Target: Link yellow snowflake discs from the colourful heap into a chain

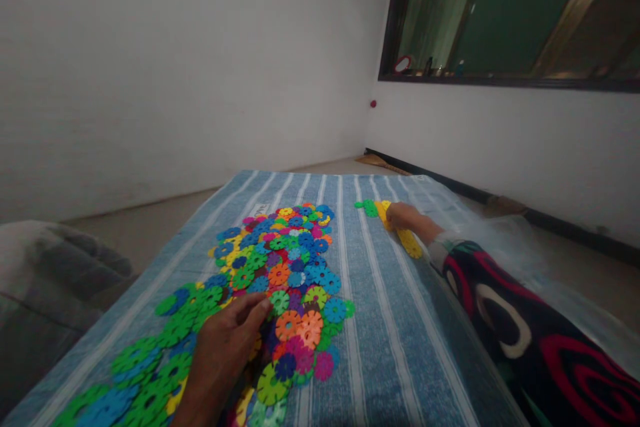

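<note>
A heap of notched plastic discs (289, 325) in many colours spreads over the left and middle of the striped cloth (370, 320). My left hand (230, 333) is over the heap, thumb and fingers drawn together beside a light green disc (279, 301); its fingertips are partly hidden, so what they pinch is unclear. Farther off on the right, my right hand (406, 220) closes on a row of joined yellow discs (410, 244). Green discs (370, 207) lie at the far end of that row, against the yellow ones. The palm hides the row's middle.
A clear plastic sheet or bag (520, 240) lies along the right side of the table. Grey fabric, perhaps a clothed knee (45, 293), shows at the left edge. Beyond are a white wall (200, 67) and a dark-framed window (500, 20) with small items on its sill.
</note>
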`<state>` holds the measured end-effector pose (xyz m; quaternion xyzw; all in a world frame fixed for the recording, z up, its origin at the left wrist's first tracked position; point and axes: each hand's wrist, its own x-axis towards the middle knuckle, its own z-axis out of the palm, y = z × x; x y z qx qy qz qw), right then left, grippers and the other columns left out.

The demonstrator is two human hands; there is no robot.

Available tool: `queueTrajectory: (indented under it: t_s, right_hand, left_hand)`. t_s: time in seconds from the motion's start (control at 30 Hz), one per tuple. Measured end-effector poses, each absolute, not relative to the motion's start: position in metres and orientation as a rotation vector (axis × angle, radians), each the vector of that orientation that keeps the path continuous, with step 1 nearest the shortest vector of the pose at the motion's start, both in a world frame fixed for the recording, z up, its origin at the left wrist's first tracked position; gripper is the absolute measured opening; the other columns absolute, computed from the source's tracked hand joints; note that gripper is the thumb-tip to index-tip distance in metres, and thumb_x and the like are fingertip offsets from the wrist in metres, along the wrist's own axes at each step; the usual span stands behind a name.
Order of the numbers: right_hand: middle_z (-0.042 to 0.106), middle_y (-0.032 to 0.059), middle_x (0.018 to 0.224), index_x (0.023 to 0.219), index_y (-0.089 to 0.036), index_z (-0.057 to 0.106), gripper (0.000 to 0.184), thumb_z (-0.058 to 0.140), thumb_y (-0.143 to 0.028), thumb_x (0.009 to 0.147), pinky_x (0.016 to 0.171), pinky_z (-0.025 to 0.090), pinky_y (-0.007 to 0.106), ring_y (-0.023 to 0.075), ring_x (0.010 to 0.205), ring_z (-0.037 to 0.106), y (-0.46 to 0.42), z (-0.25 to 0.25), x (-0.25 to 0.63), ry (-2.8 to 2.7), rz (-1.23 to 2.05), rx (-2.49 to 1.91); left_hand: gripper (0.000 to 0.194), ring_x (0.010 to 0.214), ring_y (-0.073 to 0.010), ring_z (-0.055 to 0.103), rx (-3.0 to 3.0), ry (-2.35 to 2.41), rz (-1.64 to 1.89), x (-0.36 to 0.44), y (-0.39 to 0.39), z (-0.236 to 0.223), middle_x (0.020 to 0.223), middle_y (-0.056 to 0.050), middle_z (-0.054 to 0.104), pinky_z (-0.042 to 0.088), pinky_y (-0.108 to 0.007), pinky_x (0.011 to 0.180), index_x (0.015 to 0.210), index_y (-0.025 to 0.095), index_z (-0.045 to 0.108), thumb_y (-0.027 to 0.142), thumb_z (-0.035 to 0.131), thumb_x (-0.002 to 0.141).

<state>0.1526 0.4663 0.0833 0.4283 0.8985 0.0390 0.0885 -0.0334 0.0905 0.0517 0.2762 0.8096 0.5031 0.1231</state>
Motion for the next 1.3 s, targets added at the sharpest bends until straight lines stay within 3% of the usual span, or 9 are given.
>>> queueTrajectory:
  t_s: [0.17, 0.43, 0.6, 0.77, 1.0, 1.3]
  right_hand:
    - [0.070, 0.0194, 0.115, 0.117, -0.013, 0.070, 0.037, 0.063, -0.018, 0.081, 0.086, 0.049, 0.028, 0.0274, 0.108, 0.066, 0.463, 0.080, 0.156, 2.700, 0.155, 1.293]
    - [0.066, 0.0116, 0.126, 0.120, -0.025, 0.070, 0.037, 0.060, -0.018, 0.084, 0.087, 0.048, 0.028, 0.0251, 0.114, 0.063, 0.461, 0.080, 0.163, 2.742, 0.144, 1.278]
    - [0.069, 0.0136, 0.118, 0.115, -0.023, 0.072, 0.033, 0.060, -0.020, 0.084, 0.085, 0.048, 0.029, 0.0255, 0.108, 0.065, 0.455, 0.082, 0.163, 2.740, 0.144, 1.256]
    - [0.067, 0.0115, 0.125, 0.122, -0.026, 0.068, 0.038, 0.058, -0.020, 0.086, 0.088, 0.047, 0.029, 0.0248, 0.115, 0.062, 0.450, 0.080, 0.159, 2.768, 0.150, 1.213]
    - [0.071, 0.0169, 0.111, 0.112, -0.017, 0.073, 0.030, 0.055, -0.021, 0.089, 0.085, 0.048, 0.030, 0.0263, 0.106, 0.067, 0.444, 0.079, 0.154, 2.757, 0.133, 1.178]
    - [0.068, 0.0093, 0.123, 0.122, -0.024, 0.069, 0.037, 0.054, -0.019, 0.088, 0.091, 0.045, 0.028, 0.0238, 0.116, 0.061, 0.424, 0.083, 0.157, 2.891, 0.024, 1.117]
  left_hand:
    - [0.028, 0.070, -0.0253, 0.070, 0.796, 2.357, 1.474, -0.032, 0.091, 0.055, 0.072, -0.004, 0.076, 0.056, -0.030, 0.056, 0.072, 0.023, 0.076, 0.047, 0.068, 0.061]
    - [0.025, 0.071, -0.0255, 0.070, 0.832, 2.392, 1.437, -0.026, 0.089, 0.067, 0.073, -0.004, 0.076, 0.057, -0.034, 0.064, 0.069, 0.025, 0.076, 0.047, 0.066, 0.063]
    - [0.024, 0.068, -0.0253, 0.069, 0.841, 2.384, 1.441, -0.027, 0.090, 0.068, 0.068, -0.003, 0.075, 0.056, -0.033, 0.059, 0.067, 0.025, 0.075, 0.047, 0.066, 0.060]
    - [0.025, 0.070, -0.0247, 0.069, 0.853, 2.415, 1.425, -0.031, 0.090, 0.063, 0.072, -0.003, 0.076, 0.056, -0.031, 0.061, 0.068, 0.025, 0.076, 0.047, 0.066, 0.061]
    - [0.024, 0.069, -0.0246, 0.069, 0.875, 2.377, 1.437, -0.029, 0.089, 0.065, 0.071, -0.003, 0.075, 0.056, -0.032, 0.062, 0.069, 0.025, 0.076, 0.046, 0.066, 0.063]
    - [0.024, 0.065, -0.0211, 0.066, 0.848, 2.337, 1.491, -0.024, 0.087, 0.067, 0.066, -0.003, 0.073, 0.049, -0.025, 0.052, 0.068, 0.023, 0.074, 0.045, 0.066, 0.063]
